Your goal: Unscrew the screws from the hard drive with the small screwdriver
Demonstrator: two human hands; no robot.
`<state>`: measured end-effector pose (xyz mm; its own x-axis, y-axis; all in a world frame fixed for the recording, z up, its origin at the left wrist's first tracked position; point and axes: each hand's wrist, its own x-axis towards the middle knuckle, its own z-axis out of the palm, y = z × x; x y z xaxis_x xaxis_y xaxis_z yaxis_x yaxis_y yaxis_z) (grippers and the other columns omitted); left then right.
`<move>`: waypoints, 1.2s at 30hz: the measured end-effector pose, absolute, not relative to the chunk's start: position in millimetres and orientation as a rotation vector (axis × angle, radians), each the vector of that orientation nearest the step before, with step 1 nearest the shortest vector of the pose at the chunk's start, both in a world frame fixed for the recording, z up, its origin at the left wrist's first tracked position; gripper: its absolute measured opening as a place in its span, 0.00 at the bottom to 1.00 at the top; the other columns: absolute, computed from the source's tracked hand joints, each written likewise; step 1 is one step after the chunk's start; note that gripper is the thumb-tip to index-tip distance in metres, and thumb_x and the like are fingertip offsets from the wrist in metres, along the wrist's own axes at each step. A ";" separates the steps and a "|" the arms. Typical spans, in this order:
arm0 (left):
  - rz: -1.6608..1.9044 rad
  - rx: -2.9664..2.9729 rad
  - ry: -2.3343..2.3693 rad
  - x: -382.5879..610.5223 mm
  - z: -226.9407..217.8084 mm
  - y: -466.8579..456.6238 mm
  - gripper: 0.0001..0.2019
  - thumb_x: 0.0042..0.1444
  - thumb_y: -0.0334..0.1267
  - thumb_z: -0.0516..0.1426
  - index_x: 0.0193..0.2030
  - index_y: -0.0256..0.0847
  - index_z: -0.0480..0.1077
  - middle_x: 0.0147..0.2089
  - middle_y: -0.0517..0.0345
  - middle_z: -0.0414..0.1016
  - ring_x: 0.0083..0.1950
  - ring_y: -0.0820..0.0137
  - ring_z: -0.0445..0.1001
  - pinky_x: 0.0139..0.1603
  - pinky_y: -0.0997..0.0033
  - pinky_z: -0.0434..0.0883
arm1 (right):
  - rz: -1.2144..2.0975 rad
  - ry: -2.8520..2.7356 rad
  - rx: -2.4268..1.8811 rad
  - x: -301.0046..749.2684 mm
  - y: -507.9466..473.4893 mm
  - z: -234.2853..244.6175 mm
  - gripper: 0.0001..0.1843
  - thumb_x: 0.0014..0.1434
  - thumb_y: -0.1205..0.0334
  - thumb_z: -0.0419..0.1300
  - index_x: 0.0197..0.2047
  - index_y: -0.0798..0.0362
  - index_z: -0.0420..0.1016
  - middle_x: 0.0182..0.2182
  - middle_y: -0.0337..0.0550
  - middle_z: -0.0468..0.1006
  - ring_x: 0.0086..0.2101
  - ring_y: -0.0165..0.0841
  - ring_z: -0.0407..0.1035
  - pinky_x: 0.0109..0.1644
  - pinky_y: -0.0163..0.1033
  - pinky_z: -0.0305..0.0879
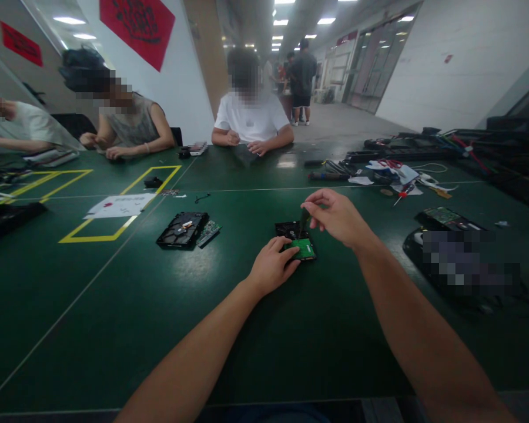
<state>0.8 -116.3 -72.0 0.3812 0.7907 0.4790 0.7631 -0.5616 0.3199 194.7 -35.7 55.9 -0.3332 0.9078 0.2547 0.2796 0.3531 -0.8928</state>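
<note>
A black hard drive with a green circuit board on its near part lies on the table in front of me. My left hand steadies the drive from the left, fingers across the board and thumb along the near edge. In my right hand a dark-handled screwdriver is pinched upright between thumb and fingers. Its shaft points down at the drive; the tip is too small to make out. To the left, a second hard drive lies beside a loose circuit board.
Cables and tools, including a red-handled screwdriver, lie at the back right. On the right is another drive with a board near a dark, partly blurred object. A paper sheet lies left. Other people sit across the green table.
</note>
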 end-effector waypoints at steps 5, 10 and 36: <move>0.935 2.559 1.456 0.9 -74.1 -115.4 0.18 0.69 0.44 0.61 0.62 0.45 0.77 0.62 0.45 0.73 0.67 0.52 0.71 0.67 0.45 0.74 | 1.030 -1.834 -1.016 196.2 -34.5 56.0 0.09 0.69 0.57 0.61 0.48 0.52 0.78 0.35 0.44 0.82 0.27 0.30 0.75 0.29 0.34 0.70; 0.923 2.573 1.454 0.9 -73.3 -115.3 0.18 0.70 0.44 0.60 0.63 0.43 0.77 0.62 0.43 0.73 0.67 0.52 0.70 0.67 0.46 0.74 | 0.900 -1.872 -1.093 196.2 -38.1 59.9 0.10 0.65 0.55 0.68 0.43 0.52 0.78 0.39 0.45 0.84 0.28 0.30 0.74 0.31 0.36 0.71; 0.947 2.563 1.456 0.4 -75.1 -115.6 0.18 0.70 0.44 0.60 0.62 0.44 0.77 0.62 0.44 0.72 0.67 0.52 0.70 0.67 0.46 0.74 | 1.022 -1.887 -1.037 196.0 -38.6 58.7 0.10 0.65 0.54 0.68 0.44 0.51 0.78 0.42 0.46 0.84 0.27 0.30 0.74 0.27 0.36 0.67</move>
